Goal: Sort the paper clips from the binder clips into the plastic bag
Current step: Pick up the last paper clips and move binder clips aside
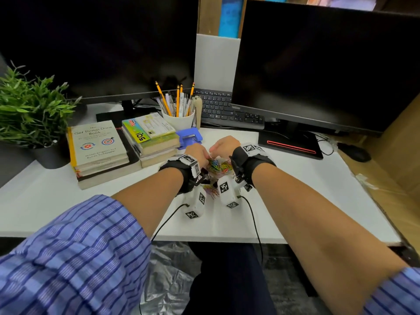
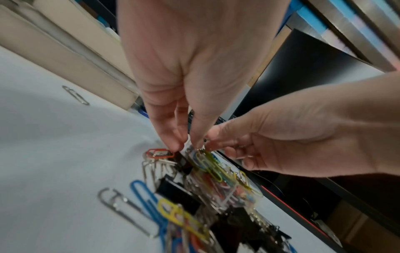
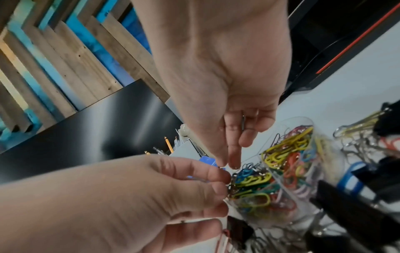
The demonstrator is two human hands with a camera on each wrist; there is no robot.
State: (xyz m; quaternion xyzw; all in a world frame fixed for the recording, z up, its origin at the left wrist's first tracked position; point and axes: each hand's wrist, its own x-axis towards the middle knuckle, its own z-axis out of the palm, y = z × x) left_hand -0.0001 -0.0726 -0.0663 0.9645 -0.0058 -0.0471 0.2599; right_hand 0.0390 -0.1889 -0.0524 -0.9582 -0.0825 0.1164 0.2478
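Nearest, loose wire paper clips (image 2: 138, 196) in bare steel and glossy blue, yellow and red coating lay mixed with black binder clips (image 2: 179, 193) on the smooth white desk (image 1: 306, 196). Just beyond, a crinkly clear plastic bag (image 3: 303, 171) full of coloured clips lay on the desk between both hands. The left hand (image 1: 197, 153) and right hand (image 1: 223, 145) each pinched the bag's mouth with fingertips. Farther back sat a book (image 1: 96, 144) titled "Get Things Done Book", a white pencil cup (image 1: 179, 120) and a Lenovo-type monitor (image 1: 318, 69), its logo too small to read surely.
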